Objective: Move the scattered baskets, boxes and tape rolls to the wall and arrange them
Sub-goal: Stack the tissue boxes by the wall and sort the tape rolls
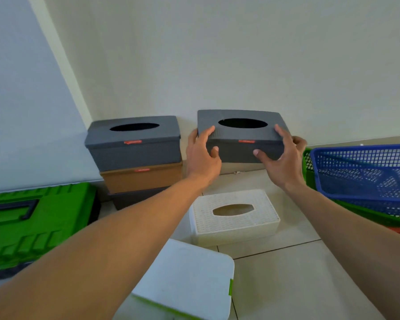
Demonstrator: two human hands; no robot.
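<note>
Both hands hold one grey tissue box close in front of the wall. The left hand grips its left end, with the thumb on the front side and the fingers curled over the edge of the lid. The right hand grips the right end in the same way: thumb on the front side, one finger on the lid, the other fingers behind the end.

The long axis of the box runs from left to right, along the wall. The oval opening looks up and the lid is tilted a little toward the person. The small red label on the front side points to the person. The box seems lifted off the floor, at about the height of the top of the stack beside it.

This stack stands just to the left, at the wall: a second grey box on a brown box, and a dark box at the bottom. Their long axes also lie along the wall.

Below the held box a white woven box stands on the floor, opening up. Nearer to the person is a white box with green trim. At the right a blue basket lies in a green basket. At the left is a green case
</note>
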